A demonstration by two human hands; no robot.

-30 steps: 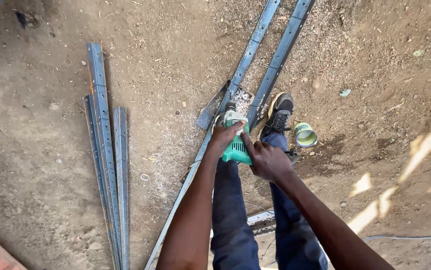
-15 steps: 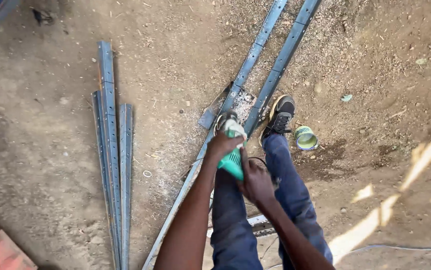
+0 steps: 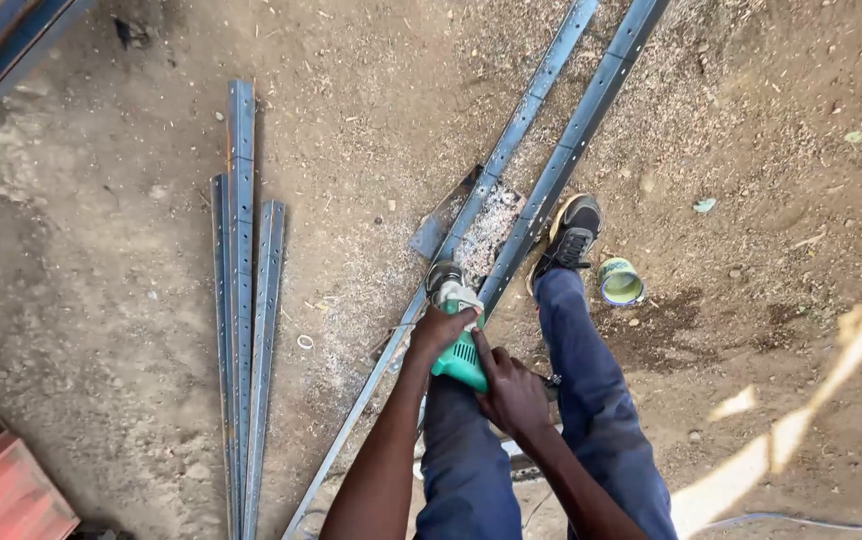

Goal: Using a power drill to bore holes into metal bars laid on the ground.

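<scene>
I hold a green angle grinder point(image 3: 459, 352) with both hands. My left hand point(image 3: 438, 330) grips its front near the head. My right hand point(image 3: 511, 392) wraps the rear of the body. The grinder's disc end point(image 3: 444, 280) sits at the left of two long slotted steel angle bars point(image 3: 511, 140) point(image 3: 576, 140) that run diagonally across the dirt. A short flat metal piece point(image 3: 438, 222) lies under the bars. My right foot in a black shoe point(image 3: 569, 232) presses against the right bar.
Three slotted steel bars point(image 3: 241, 300) lie bundled on the dirt at the left. A small open tin point(image 3: 620, 282) with yellow-green content stands by my shoe. A red object point(image 3: 1, 480) sits at the bottom left corner, a dark beam point(image 3: 1, 60) at top left.
My right hand has slid back along the grinder's body, toward me. The view shifted slightly right and down. The grinder stays at the same spot on the bar.
</scene>
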